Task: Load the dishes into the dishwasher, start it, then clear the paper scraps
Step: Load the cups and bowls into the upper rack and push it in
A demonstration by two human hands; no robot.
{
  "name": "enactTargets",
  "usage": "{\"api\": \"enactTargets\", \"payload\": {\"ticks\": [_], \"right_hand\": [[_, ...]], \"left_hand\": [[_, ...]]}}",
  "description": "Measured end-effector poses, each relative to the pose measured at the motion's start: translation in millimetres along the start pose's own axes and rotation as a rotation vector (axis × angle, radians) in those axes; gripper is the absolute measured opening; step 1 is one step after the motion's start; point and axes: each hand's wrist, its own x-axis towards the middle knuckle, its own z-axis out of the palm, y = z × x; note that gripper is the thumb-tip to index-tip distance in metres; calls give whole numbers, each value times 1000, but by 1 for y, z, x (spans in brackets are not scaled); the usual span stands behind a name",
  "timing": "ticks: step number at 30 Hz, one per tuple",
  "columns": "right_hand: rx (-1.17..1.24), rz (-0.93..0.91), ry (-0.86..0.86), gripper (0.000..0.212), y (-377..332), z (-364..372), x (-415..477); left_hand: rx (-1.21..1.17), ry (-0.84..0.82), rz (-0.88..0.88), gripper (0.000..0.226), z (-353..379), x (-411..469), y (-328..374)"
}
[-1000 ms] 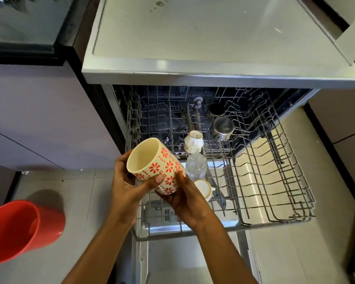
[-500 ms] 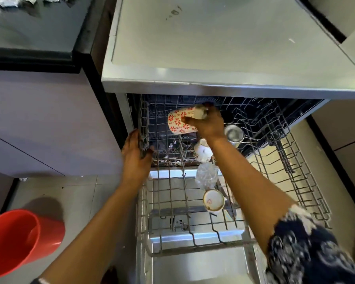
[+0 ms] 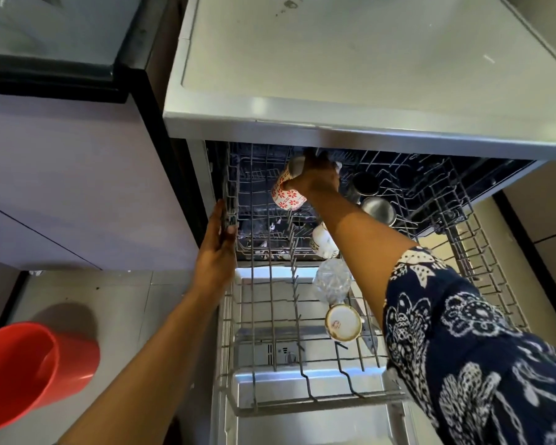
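My right hand [image 3: 318, 181] reaches deep into the pulled-out upper wire rack [image 3: 482, 271] of the dishwasher and grips a cream mug with red flowers [image 3: 286, 195], tilted mouth down near the back left of the rack. My left hand [image 3: 217, 252] holds the rack's left side rail. Along the rack's middle row sit a white cup [image 3: 323, 242], a clear glass [image 3: 331, 281] and a cream cup [image 3: 342, 322]. Two steel cups [image 3: 377, 210] stand at the back.
The dishwasher's grey top [image 3: 334, 59] overhangs the rack. A red bucket [image 3: 29, 370] lies on the tiled floor at lower left. A dark countertop [image 3: 45, 36] over a pale cabinet stands to the left. The open door [image 3: 302, 425] lies below the rack.
My left hand let go of the mug and took the rack's left rail. My right hand carried the mug to the back of the rack and tipped it mouth down.
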Motion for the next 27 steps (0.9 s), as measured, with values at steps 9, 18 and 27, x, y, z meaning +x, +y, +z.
{"api": "enactTargets", "payload": {"ticks": [9,18,27], "right_hand": [[-74,-37,-188,102,-5,4,9],[-39,-36,-178,118,1,25,3],[103,-90,-82,110,14,19,-20]], "left_hand": [[-23,6,-7,51,2,-4,7],[47,32,-16,51,2,-1,3],[65,55,14,50,3,-1,4]]}}
